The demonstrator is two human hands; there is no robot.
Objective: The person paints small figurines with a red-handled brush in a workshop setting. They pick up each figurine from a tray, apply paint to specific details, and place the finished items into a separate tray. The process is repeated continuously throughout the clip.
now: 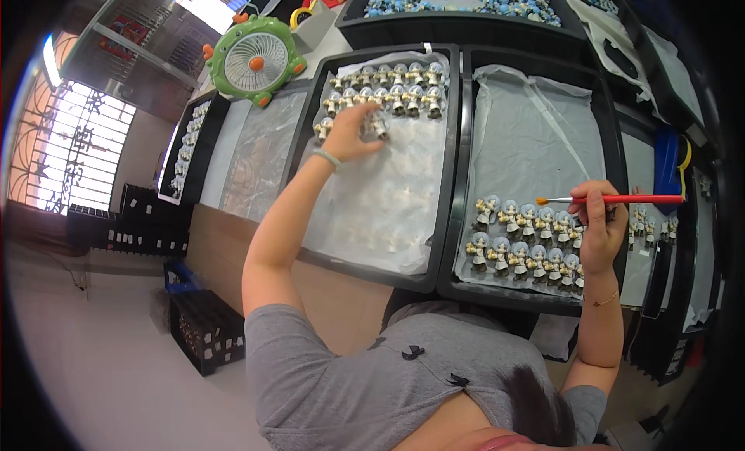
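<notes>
My left hand (351,137) reaches into the left tray (441,195). Its thumb and fingers close around a small figurine (379,127) with pale hair and light clothing. More such figurines (398,100) stand in rows at that tray's far end. Over the right tray (617,133), my right hand (599,230) grips a thin red paintbrush (644,198), bristles pointing left. Something dark shows by the palm, too hidden to name. Below the brush, two rows of figurines (518,253) stand at the near end of the right tray, some partly covered by my hand.
A green animal-shaped fan (256,61) stands at the back left. Behind the trays sits a black bin (466,28) of small blue pieces. Another figurine tray (186,152) lies far left, and a blue tape dispenser (666,164) lies right. A black crate (206,327) rests on the floor.
</notes>
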